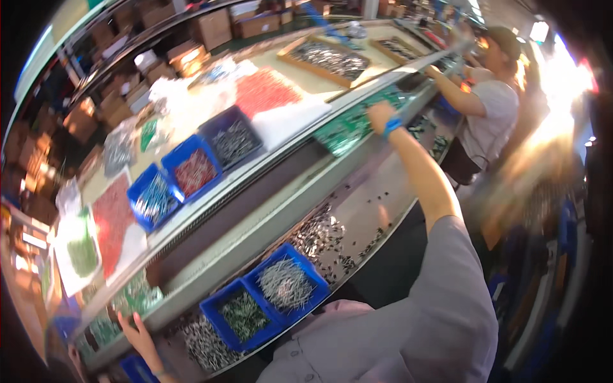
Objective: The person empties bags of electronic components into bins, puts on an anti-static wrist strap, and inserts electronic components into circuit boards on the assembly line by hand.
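Observation:
My right arm stretches far along the line, with a blue band at the wrist. My right hand is at the green circuit boards lying in the channel. Its fingers are small and blurred, so their grip is unclear. At the lower left, my left hand has its fingers spread and nothing visible in them. It is beside other green circuit boards at that end of the channel. Nearest my body, a blue bin of pale leaded parts adjoins a blue bin of dark green parts.
Loose metal parts lie on the near ledge. Across the channel stand blue bins of small parts and a dark tray. Red parts and wooden trays lie farther back. A co-worker reaches over the line at right.

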A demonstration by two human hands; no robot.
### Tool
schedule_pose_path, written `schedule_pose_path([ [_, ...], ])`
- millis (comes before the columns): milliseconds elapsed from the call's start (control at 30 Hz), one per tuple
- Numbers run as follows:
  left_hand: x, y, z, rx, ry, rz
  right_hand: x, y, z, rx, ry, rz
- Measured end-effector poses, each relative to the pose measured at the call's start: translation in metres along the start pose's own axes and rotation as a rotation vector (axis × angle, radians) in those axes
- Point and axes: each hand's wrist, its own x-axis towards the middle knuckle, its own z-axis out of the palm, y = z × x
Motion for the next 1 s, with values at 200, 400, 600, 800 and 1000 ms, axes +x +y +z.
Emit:
schedule_pose_path([
  [200, -0.019, 0.105, 0.03, -0.141, -0.168, 0.162, 0.001, 0.004, 0.011, 0.259, 0.24, 0.228],
  [400, -0.028, 0.183, 0.069, -0.047, -0.258, 0.542, 0.042, -0.114, -0.049, 0.702, 0.403, -0.168],
  [600, -0.026, 0.218, 0.088, 0.052, -0.332, 0.631, 0.11, -0.184, -0.054, 0.918, 0.419, -0.139],
  [800, -0.025, 0.229, 0.092, 0.208, -0.345, 0.695, 0.135, -0.22, -0.05, 0.868, 0.364, -0.108],
  [1000, -0.025, 0.24, 0.094, 0.358, -0.454, 0.683, 0.139, -0.217, -0.041, 0.826, 0.306, -0.099],
])
